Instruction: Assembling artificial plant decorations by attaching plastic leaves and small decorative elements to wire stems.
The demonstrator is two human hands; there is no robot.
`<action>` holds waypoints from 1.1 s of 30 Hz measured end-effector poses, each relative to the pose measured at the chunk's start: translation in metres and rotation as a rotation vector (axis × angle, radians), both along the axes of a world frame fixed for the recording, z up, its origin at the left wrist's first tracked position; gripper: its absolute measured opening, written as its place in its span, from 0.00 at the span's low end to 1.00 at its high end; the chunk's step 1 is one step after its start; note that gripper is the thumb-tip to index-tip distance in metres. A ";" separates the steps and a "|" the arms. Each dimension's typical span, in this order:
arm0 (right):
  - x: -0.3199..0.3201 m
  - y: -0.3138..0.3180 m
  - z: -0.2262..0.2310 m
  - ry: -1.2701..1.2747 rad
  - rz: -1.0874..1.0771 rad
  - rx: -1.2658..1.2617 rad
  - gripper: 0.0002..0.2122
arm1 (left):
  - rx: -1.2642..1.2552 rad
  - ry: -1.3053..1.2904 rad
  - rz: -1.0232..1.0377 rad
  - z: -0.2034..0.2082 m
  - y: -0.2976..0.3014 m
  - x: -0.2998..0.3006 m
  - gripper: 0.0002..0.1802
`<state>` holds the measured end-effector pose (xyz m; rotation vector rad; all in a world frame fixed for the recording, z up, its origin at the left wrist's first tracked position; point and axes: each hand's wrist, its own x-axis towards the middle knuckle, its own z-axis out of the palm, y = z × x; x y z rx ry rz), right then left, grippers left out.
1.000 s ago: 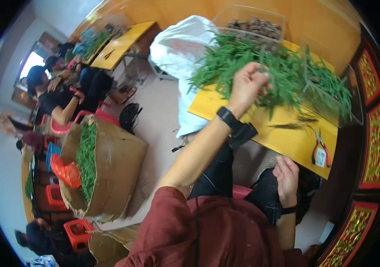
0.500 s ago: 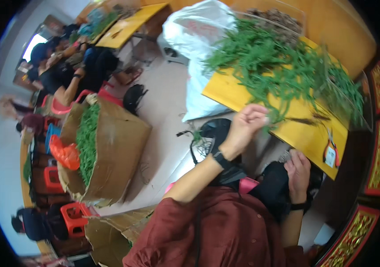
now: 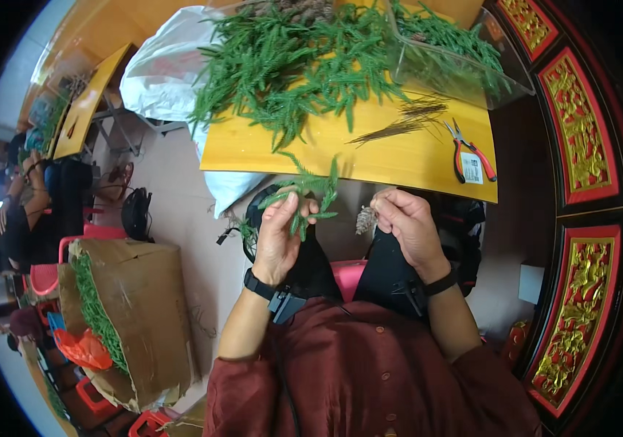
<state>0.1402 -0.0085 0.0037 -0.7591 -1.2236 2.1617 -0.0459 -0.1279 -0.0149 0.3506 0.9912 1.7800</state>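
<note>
the yellow table (image 3: 246,149) bears green sprigs (image 3: 260,73), thin dark wires (image 3: 399,125), pliers (image 3: 459,143), a clear bin (image 3: 435,76).

A white sack (image 3: 160,69) sits beside the left edge of the tabletop (image 3: 253,154), carved red-and-gold panels (image 3: 577,120) stand beyond the right edge, a red bag (image 3: 82,349) lies at the left rim of a cardboard carton (image 3: 155,313), and a black bag (image 3: 136,215) rests on the floor (image 3: 179,191).
</note>
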 end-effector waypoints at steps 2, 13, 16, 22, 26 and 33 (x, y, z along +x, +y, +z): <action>0.005 0.009 -0.003 -0.022 0.034 0.064 0.04 | -0.066 -0.014 -0.001 -0.004 0.008 0.007 0.16; 0.010 0.032 -0.016 -0.066 0.031 0.208 0.05 | -0.078 0.101 0.032 -0.010 0.034 0.030 0.08; 0.008 0.033 -0.019 -0.065 0.029 0.246 0.05 | -0.110 0.256 0.028 -0.011 0.035 0.030 0.06; 0.007 0.035 -0.032 -0.073 0.003 0.340 0.05 | -0.081 0.258 -0.008 -0.016 0.036 0.028 0.09; 0.011 0.037 -0.027 -0.069 0.016 0.198 0.05 | -0.002 -0.106 -0.022 -0.022 0.034 0.025 0.09; 0.010 0.035 -0.038 -0.020 0.033 0.250 0.03 | 0.119 -0.449 -0.134 -0.041 0.031 0.017 0.13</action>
